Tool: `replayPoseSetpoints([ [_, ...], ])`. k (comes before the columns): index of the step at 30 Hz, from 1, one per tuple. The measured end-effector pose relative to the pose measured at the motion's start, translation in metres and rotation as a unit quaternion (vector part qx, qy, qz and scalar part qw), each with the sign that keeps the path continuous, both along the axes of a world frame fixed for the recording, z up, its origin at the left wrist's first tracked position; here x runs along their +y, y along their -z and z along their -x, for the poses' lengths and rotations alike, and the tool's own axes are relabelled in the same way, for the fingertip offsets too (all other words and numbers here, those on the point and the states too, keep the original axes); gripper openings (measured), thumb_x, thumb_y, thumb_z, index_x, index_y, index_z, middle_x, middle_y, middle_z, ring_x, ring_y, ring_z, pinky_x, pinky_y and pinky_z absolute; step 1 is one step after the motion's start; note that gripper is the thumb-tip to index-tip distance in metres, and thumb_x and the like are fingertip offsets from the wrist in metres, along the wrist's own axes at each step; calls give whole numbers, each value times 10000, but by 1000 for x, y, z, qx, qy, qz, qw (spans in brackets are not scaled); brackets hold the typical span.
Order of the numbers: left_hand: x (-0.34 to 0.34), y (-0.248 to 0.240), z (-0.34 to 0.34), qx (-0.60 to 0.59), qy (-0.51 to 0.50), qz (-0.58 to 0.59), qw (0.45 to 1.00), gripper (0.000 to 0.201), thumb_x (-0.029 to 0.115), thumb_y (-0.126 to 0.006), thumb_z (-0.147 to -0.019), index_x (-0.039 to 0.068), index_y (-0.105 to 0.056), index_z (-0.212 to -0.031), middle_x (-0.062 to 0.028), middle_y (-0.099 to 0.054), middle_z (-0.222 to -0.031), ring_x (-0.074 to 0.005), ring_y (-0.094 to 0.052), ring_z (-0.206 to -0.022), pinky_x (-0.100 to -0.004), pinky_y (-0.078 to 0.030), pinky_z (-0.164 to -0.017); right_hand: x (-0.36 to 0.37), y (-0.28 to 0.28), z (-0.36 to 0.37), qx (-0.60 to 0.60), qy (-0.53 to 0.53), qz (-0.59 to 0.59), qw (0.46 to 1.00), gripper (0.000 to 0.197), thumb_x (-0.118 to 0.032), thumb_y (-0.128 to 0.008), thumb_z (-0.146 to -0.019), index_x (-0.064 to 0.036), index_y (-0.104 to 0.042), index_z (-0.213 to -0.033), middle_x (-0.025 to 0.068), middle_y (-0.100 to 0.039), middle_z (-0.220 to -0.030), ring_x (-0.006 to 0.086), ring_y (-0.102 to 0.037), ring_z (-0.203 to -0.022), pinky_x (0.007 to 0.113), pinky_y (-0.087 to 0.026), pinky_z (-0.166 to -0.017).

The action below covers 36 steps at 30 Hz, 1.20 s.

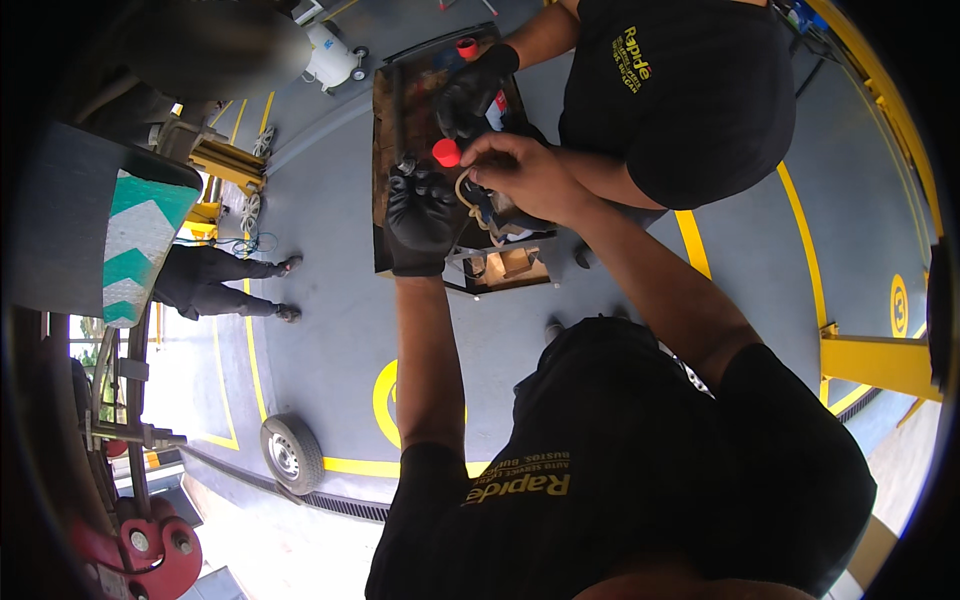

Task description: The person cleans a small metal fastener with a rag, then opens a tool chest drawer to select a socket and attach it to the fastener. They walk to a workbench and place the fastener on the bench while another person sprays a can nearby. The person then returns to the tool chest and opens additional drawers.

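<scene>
My left hand (422,215), in a black glove, is curled over a dark tool cart (384,150). The end of a long metal bar (398,105) meets its fingers; what lies inside the grip is hidden. My bare right hand (522,178) is bent with thumb and forefinger close together, beside a red round cap (446,152). A tan cord-like loop (470,205) hangs at its fingertips; whether they pinch it cannot be made out. A co-worker's black-gloved hand (470,98) reaches over the same cart, near another red cap (466,47).
The co-worker (680,100) stands close at the right of the cart. A lower shelf (512,264) holds a cardboard box. A loose wheel (291,453) rests on the floor at left. Raised vehicle parts (140,540) and another person's legs (235,280) are farther left.
</scene>
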<state>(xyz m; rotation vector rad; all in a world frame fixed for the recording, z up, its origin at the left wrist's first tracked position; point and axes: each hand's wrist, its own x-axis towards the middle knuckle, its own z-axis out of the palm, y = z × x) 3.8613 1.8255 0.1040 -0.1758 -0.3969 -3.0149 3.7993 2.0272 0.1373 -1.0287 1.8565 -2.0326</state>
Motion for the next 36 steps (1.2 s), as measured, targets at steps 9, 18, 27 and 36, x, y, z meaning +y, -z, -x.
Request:
replayPoseSetpoints([
  [9, -1, -1, 21, 20, -9, 38, 999, 204, 232, -549, -1078, 61, -634, -1151, -23, -619, -955, -134, -579, -869, -290, -518, -785, 67, 36, -45, -99, -34, -197, 975, 332, -321, -637, -1027, -1, -722, -1008, 92, -723, -862, 143, -663, -817, 316, -501, -787],
  [18, 5, -8, 51, -12, -35, 93, 995, 205, 231, -607, -1042, 51, -666, -1119, -87, -670, -982, -193, -647, -934, -346, -575, -859, 211, 117, -80, -299, 57, -84, 949, 156, -113, -574, -978, -10, -670, -1044, 53, -668, -1005, 134, -628, -952, 306, -496, -896],
  [27, 21, -3, 73, -43, -53, 114, 991, 327, 273, -678, -998, 51, -646, -1235, -85, -731, -1082, -198, -692, -939, -319, -599, -833, 280, 133, -78, -291, 171, -107, 935, 191, -154, -573, -949, -8, -662, -1035, 69, -642, -980, 146, -622, -934, 284, -495, -852],
  [36, 57, -12, 51, -18, 4, 157, 987, 407, 329, -523, -1084, -1, -609, -1308, -139, -696, -1223, -218, -688, -1029, -353, -590, -889, 263, 116, -61, -189, 61, -201, 959, 205, -191, -567, -940, -8, -657, -955, 63, -646, -942, 143, -605, -908, 310, -482, -877],
])
